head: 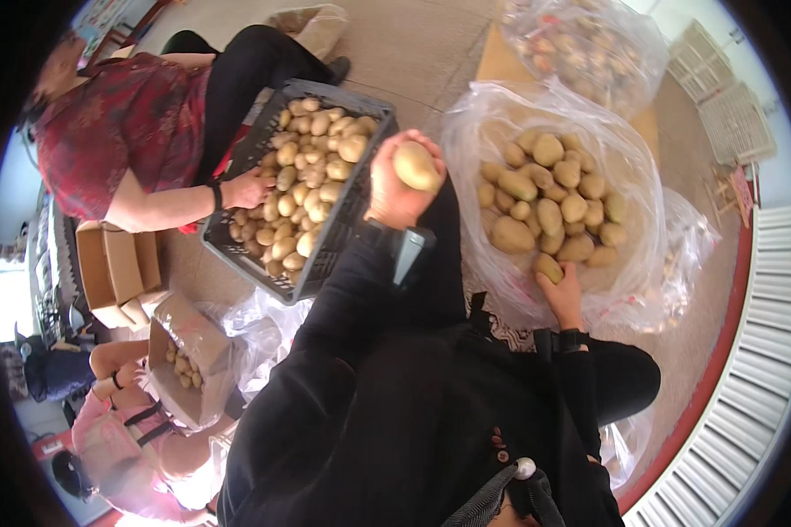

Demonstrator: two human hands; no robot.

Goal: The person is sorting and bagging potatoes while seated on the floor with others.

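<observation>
My left hand (pixel 402 197) is raised palm up with a smooth pale potato (pixel 415 165) in it, beside the rim of a dark plastic crate (pixel 343 253). Potatoes of many sizes (pixel 287 174) fill that crate. To the right, a clear plastic bag (pixel 633 165) stands with its mouth spread wide and several large potatoes (pixel 567 204) inside. At the bag's near side, my right hand (pixel 562 296) has its fingers around another potato (pixel 548 268). Part of that grip is hidden behind the potato.
Across the crate, a person's hand (pixel 247 190) reaches in among the potatoes. Another person (pixel 122 428) sits at lower left by a cardboard box (pixel 194 356) holding potatoes. A second filled plastic bag (pixel 583 49) lies beyond mine. A ribbed white radiator (pixel 758 329) runs along the right.
</observation>
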